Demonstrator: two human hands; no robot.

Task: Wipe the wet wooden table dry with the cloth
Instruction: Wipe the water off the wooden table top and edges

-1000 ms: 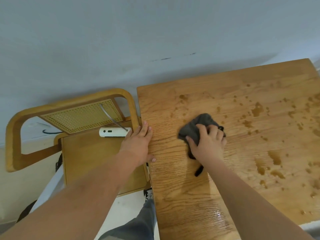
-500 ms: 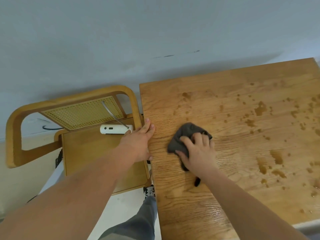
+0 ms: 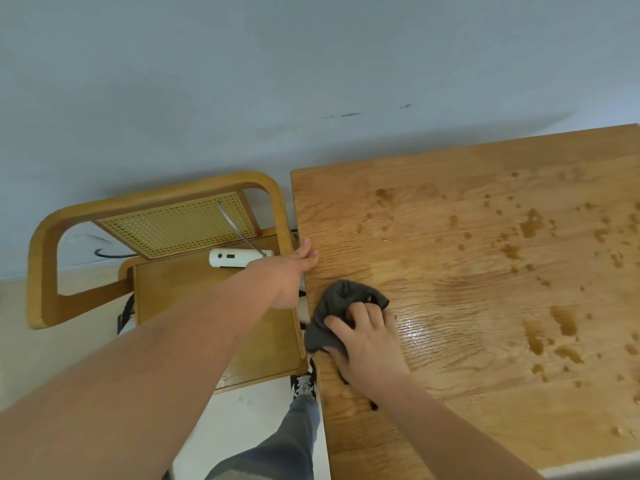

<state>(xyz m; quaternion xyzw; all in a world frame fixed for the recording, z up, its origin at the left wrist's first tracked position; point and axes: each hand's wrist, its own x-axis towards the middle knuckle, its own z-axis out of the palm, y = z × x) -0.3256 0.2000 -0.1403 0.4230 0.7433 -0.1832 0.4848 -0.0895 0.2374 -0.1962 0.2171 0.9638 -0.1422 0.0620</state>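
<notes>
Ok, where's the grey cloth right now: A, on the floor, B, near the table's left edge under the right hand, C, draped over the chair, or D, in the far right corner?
B: the cloth lies bunched under the right hand near the left edge of the table, with water drops further right.

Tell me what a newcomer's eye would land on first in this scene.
The right hand grips a dark grey cloth near the left edge of the wooden table. Dark water drops speckle the table's right part. The left hand rests on the table's left edge, beside a wooden chair with a white device on its seat.
</notes>
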